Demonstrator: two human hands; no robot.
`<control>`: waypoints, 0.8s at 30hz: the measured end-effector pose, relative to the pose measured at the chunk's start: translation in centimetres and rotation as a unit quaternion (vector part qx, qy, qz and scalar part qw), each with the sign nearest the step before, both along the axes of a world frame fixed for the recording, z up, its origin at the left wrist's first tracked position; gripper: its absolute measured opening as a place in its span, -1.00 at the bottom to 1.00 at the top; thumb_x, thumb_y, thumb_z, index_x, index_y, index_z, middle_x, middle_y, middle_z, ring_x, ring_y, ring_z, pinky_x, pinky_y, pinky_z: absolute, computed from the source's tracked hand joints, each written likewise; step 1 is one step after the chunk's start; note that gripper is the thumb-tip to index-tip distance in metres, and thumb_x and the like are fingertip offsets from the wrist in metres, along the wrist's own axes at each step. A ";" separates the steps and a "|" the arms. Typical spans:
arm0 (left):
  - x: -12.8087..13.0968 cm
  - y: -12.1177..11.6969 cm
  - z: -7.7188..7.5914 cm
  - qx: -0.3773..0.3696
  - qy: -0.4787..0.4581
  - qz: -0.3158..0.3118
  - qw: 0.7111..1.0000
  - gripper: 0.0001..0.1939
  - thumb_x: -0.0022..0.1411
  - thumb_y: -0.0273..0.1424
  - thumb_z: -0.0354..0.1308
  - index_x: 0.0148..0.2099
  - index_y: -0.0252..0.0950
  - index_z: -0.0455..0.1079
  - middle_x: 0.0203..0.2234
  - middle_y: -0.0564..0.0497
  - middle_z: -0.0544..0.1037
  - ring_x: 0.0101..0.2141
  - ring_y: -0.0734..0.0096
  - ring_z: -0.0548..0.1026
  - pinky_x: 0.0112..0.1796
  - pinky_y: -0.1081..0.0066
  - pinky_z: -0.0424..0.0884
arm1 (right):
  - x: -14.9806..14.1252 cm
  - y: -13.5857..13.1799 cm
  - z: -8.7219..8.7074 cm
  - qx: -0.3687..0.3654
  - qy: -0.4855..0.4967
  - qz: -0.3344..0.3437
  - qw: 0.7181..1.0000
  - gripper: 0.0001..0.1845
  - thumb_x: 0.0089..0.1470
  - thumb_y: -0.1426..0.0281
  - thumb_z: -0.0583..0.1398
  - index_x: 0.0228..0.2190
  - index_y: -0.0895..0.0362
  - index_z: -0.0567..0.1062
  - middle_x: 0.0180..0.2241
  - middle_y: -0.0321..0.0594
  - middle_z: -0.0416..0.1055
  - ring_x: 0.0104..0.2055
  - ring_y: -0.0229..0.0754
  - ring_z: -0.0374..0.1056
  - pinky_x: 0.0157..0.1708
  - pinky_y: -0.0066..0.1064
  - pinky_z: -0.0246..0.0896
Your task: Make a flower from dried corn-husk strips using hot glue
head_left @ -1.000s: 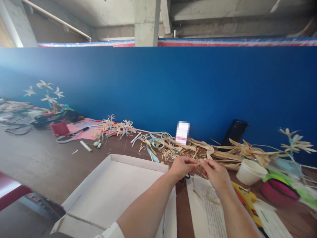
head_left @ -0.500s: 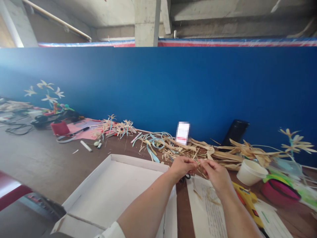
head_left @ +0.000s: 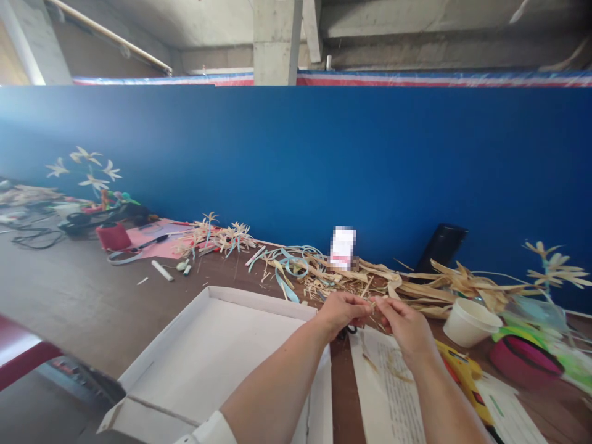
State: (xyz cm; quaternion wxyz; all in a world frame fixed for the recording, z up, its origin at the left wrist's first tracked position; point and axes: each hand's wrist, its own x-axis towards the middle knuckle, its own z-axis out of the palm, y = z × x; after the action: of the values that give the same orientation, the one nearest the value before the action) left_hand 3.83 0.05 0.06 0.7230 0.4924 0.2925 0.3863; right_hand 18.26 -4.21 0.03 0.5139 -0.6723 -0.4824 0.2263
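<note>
My left hand [head_left: 346,312] and my right hand [head_left: 401,322] meet fingertip to fingertip over the table's middle. Both are closed in a pinch on a small pale strip of dried husk [head_left: 372,304], mostly hidden by the fingers. Just beyond them lies a heap of dried husk strips and shreds [head_left: 333,287], with light-blue ribbon [head_left: 289,290] looped through its left side. Under my right wrist is a printed sheet [head_left: 383,376] with a few husk scraps on it. A dark scissor-like handle [head_left: 352,330] shows partly below my left hand.
An open white box [head_left: 185,357] lies left of my forearms. To the right are a yellow glue gun [head_left: 462,376], a white paper cup [head_left: 472,322] and a pink round container [head_left: 526,361]. Husk flowers [head_left: 235,237] lie farther left. A blue partition [head_left: 287,160] closes off the back.
Both hands stay together with barely any movement of the fingers. The whole view has shifted very slightly.
</note>
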 end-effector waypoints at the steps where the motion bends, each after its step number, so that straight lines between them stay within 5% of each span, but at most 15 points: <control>1: 0.0 0.0 0.0 0.001 -0.002 0.000 1.000 -0.53 -0.37 -0.18 0.40 -0.42 -0.43 0.45 -0.67 0.10 0.37 -0.62 0.62 0.30 -0.46 0.47 0.29 | 0.0 0.0 0.0 0.001 0.003 0.001 1.000 -0.50 -0.16 0.01 0.17 -0.33 0.14 0.58 -0.70 -0.28 0.31 -0.65 -0.19 0.21 -0.64 -0.39 0.05; 24: -0.2 0.1 -0.1 -0.004 -0.004 -0.010 1.000 -0.53 -0.34 -0.16 0.40 -0.40 -0.41 0.48 -0.66 0.09 0.35 -0.59 0.61 0.26 -0.45 0.46 0.26 | 0.4 0.3 -0.6 0.006 0.042 0.010 0.999 -0.52 -0.17 0.04 0.21 -0.31 0.13 0.57 -0.66 -0.27 0.33 -0.64 -0.22 0.19 -0.64 -0.40 0.01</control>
State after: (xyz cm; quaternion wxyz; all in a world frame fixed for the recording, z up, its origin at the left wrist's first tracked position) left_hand 3.66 0.17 -0.02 0.7299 0.4909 0.2860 0.3801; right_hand 18.67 -3.92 -0.57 0.5356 -0.6541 -0.4685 0.2566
